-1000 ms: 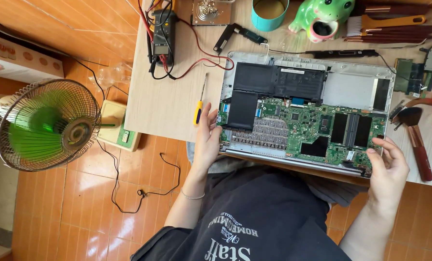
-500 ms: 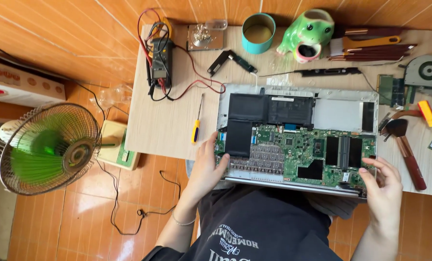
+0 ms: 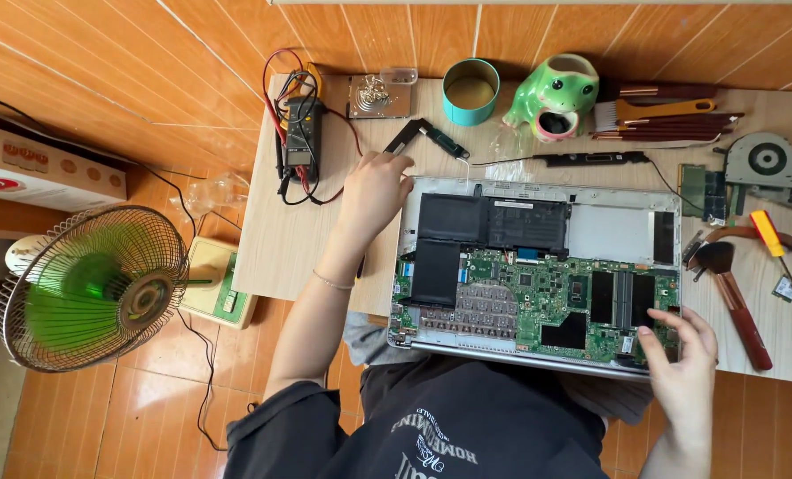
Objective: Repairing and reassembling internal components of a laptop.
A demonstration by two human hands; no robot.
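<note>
An opened laptop [image 3: 622, 232] lies bottom-up on the wooden table [image 3: 290, 248], with its black battery and green circuit board [image 3: 538, 293] exposed. My left hand [image 3: 374, 191] has its back to the camera and rests at the laptop's far left corner, fingers bent toward the edge. Just beyond them lies a black L-shaped part [image 3: 423, 137]. Whether those fingers hold anything is hidden. My right hand [image 3: 684, 355] grips the near right corner, thumb on the board.
A multimeter [image 3: 300, 133] with red and black leads lies at the far left. A teal cup [image 3: 470, 90], a frog-shaped mug [image 3: 553, 96], brushes [image 3: 666, 120], a cooling fan [image 3: 764, 161] and a yellow screwdriver [image 3: 773, 244] line the back and right. A green floor fan [image 3: 90, 288] stands to the left.
My left hand left the laptop's near left edge and moved up to its far left corner. The right hand stays on the near right corner. The view shifted downward.
</note>
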